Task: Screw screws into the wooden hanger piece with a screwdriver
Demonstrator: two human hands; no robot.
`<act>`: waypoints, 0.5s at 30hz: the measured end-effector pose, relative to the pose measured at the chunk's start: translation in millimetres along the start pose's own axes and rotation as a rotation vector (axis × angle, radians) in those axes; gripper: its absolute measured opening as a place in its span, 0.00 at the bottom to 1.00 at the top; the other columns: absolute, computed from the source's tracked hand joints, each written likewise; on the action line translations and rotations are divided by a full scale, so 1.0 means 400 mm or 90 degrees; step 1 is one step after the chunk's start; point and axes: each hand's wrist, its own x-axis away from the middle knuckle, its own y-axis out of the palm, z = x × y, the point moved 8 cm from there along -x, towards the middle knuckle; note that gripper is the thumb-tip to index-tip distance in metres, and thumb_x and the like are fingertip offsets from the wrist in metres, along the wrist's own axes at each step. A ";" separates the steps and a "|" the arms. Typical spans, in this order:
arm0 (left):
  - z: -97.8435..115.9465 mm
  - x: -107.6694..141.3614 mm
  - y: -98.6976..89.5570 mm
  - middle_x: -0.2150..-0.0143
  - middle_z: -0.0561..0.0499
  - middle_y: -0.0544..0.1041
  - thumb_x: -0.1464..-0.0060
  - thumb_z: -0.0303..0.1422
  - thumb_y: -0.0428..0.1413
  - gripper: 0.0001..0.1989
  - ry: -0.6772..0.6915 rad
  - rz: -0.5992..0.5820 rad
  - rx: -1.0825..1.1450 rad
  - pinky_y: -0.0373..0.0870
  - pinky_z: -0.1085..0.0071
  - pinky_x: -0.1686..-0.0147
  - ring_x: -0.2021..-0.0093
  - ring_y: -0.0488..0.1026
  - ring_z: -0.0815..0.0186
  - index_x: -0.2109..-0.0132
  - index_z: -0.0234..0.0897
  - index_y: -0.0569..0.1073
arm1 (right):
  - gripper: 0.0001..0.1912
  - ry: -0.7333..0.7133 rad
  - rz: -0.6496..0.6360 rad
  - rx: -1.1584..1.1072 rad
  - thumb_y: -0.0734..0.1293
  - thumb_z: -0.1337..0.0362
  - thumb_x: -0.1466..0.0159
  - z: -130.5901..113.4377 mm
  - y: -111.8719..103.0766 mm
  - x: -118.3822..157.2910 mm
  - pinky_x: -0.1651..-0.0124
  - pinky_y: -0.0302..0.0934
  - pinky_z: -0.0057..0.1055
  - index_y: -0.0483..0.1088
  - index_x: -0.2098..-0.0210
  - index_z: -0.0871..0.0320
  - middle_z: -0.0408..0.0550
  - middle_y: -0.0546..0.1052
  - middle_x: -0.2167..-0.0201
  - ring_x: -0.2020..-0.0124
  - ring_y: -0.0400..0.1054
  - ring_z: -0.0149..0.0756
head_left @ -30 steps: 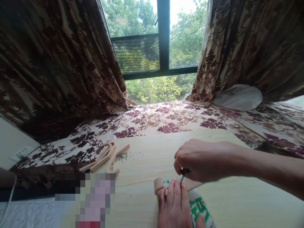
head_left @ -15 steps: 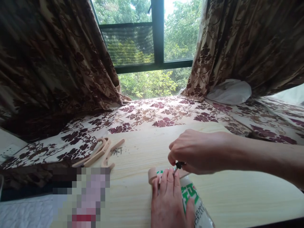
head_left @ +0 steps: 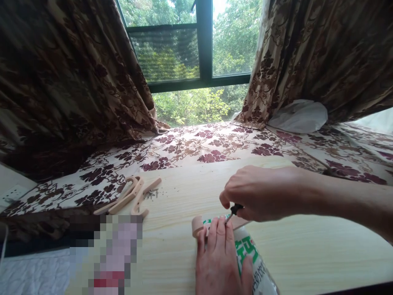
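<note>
My left hand [head_left: 218, 254] lies with its fingers stretched flat over a light wooden piece [head_left: 197, 226], pressing it down. That piece has a rounded, curled end and rests across a clear plastic bag [head_left: 258, 262] with green and black print. My right hand [head_left: 248, 196] is closed around the black handle of a screwdriver [head_left: 236, 209]. Its metal shaft slants down to the wood beside my left fingertips; the tip is hidden behind those fingers. What lies under the tip cannot be made out.
Several curved wooden parts [head_left: 135, 196] lie at the tabletop's left, next to a small pile of screws [head_left: 152, 193]. The pale wooden tabletop [head_left: 313, 250] meets a flowered cloth [head_left: 202, 143] below the window. A white plastic bag [head_left: 299, 116] sits by the right curtain.
My right hand has shifted slightly to the right and turned a little with the screwdriver, whose handle now leans more. My left hand stays on the wooden piece.
</note>
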 end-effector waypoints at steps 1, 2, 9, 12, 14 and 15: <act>0.000 -0.001 -0.001 0.42 0.45 0.69 0.41 0.48 0.42 0.29 0.014 -0.010 -0.011 0.52 0.57 0.42 0.41 0.61 0.57 0.43 0.30 0.65 | 0.12 -0.009 -0.003 0.000 0.65 0.71 0.46 -0.004 -0.001 0.002 0.77 0.46 0.30 0.76 0.64 0.57 0.49 0.78 0.73 0.76 0.64 0.33; 0.000 -0.002 -0.002 0.42 0.45 0.69 0.42 0.48 0.43 0.30 0.025 -0.019 -0.022 0.52 0.58 0.42 0.41 0.62 0.57 0.42 0.30 0.65 | 0.10 -0.019 -0.003 -0.003 0.64 0.71 0.46 -0.008 0.000 0.002 0.77 0.45 0.30 0.76 0.67 0.57 0.48 0.77 0.74 0.77 0.63 0.31; -0.002 0.001 0.001 0.45 0.44 0.72 0.40 0.48 0.40 0.30 0.005 0.010 -0.008 0.52 0.57 0.42 0.42 0.63 0.57 0.42 0.30 0.65 | 0.07 0.011 0.012 -0.007 0.65 0.66 0.45 0.001 0.002 -0.025 0.79 0.45 0.30 0.77 0.71 0.59 0.48 0.76 0.78 0.81 0.59 0.31; -0.004 0.003 0.008 0.44 0.45 0.71 0.40 0.47 0.41 0.28 0.028 0.028 -0.034 0.54 0.57 0.44 0.42 0.64 0.57 0.43 0.30 0.66 | 0.15 0.009 0.009 -0.023 0.68 0.67 0.47 0.006 -0.007 -0.016 0.76 0.48 0.30 0.76 0.59 0.58 0.49 0.78 0.71 0.74 0.66 0.35; -0.001 0.007 0.015 0.44 0.46 0.71 0.42 0.45 0.43 0.27 0.087 0.028 -0.084 0.55 0.58 0.46 0.44 0.65 0.58 0.44 0.31 0.67 | 0.19 0.003 0.015 -0.058 0.68 0.71 0.48 0.005 -0.013 -0.004 0.74 0.51 0.30 0.75 0.56 0.58 0.49 0.78 0.67 0.70 0.69 0.36; 0.000 0.010 0.019 0.44 0.46 0.71 0.44 0.44 0.45 0.27 0.117 0.028 -0.109 0.56 0.58 0.47 0.44 0.65 0.58 0.44 0.31 0.67 | 0.18 -0.004 0.026 -0.084 0.68 0.72 0.48 0.002 -0.016 0.003 0.73 0.52 0.30 0.75 0.57 0.57 0.49 0.78 0.66 0.69 0.69 0.36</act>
